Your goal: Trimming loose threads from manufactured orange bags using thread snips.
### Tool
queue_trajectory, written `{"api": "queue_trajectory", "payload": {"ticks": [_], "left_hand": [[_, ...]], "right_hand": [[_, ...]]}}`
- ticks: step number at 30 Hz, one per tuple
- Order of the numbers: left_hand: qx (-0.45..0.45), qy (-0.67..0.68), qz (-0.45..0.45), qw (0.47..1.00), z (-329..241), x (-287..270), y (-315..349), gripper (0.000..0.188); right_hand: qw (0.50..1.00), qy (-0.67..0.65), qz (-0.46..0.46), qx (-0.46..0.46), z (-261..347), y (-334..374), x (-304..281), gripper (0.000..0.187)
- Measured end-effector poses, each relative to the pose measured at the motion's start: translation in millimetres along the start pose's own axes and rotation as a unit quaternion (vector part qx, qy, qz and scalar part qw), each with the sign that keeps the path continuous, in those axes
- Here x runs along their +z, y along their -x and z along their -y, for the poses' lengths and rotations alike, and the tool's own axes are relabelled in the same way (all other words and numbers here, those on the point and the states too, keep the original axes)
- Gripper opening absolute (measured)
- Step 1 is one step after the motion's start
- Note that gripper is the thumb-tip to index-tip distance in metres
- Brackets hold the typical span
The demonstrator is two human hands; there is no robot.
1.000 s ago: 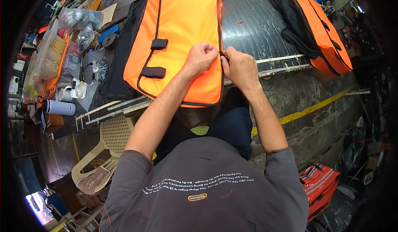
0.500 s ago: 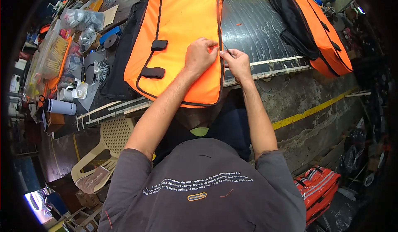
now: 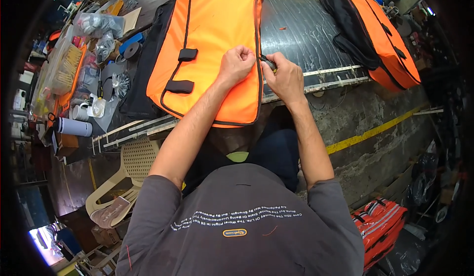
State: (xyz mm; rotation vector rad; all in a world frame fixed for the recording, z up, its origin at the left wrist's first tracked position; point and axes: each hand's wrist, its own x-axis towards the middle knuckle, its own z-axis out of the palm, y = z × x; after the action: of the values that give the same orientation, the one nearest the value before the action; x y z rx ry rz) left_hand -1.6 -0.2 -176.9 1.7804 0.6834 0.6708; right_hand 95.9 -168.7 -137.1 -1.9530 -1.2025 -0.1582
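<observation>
A bright orange bag (image 3: 217,24) with black piping and two black straps lies across the bench before me. Over its right part my left hand (image 3: 236,65) is closed, thumb and fingertips pinched together near the piped edge. Whatever sits in that pinch is too small to make out. Just off the same edge, my right hand (image 3: 286,77) grips a small dark hand tool (image 3: 269,64), its narrow tip pointing at the piping. My fingers cover most of the tool, so its exact kind is hidden.
Another orange and black bag (image 3: 382,39) stands at the bench's right end. Plastic tubs (image 3: 66,66), a mug (image 3: 79,111) and a white tumbler (image 3: 74,127) crowd the left. A beige plastic chair (image 3: 138,162) is below; a red bag (image 3: 382,226) lies lower right.
My right hand has turned and closed more fully around the dark tool. The left fingers have curled in and drawn slightly away from the edge. The orange bag has shifted a little left.
</observation>
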Motion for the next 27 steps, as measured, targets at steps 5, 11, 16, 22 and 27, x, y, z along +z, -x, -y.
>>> {"api": "queue_trajectory", "payload": {"ticks": [5,11,16,22,27], "left_hand": [[0.016,-0.007,0.001,1.0,-2,4,2,0.021],[0.025,-0.014,-0.009,1.0,-2,6,2,0.02],[0.016,0.006,-0.038,0.999,5,-1,-2,0.02],[0.181,-0.129,-0.07,0.972,-14,4,2,0.021],[0.107,-0.152,-0.042,0.982,-15,4,0,0.016]], "right_hand": [[0.996,0.054,0.012,-0.067,-1,-10,-3,0.021],[0.984,0.127,0.046,-0.116,-1,-16,3,0.019],[0.999,0.006,0.015,0.034,14,-13,0,0.028],[0.974,-0.16,-0.056,0.153,-33,-1,22,0.062],[0.985,-0.112,-0.071,0.111,-13,4,11,0.046]]}}
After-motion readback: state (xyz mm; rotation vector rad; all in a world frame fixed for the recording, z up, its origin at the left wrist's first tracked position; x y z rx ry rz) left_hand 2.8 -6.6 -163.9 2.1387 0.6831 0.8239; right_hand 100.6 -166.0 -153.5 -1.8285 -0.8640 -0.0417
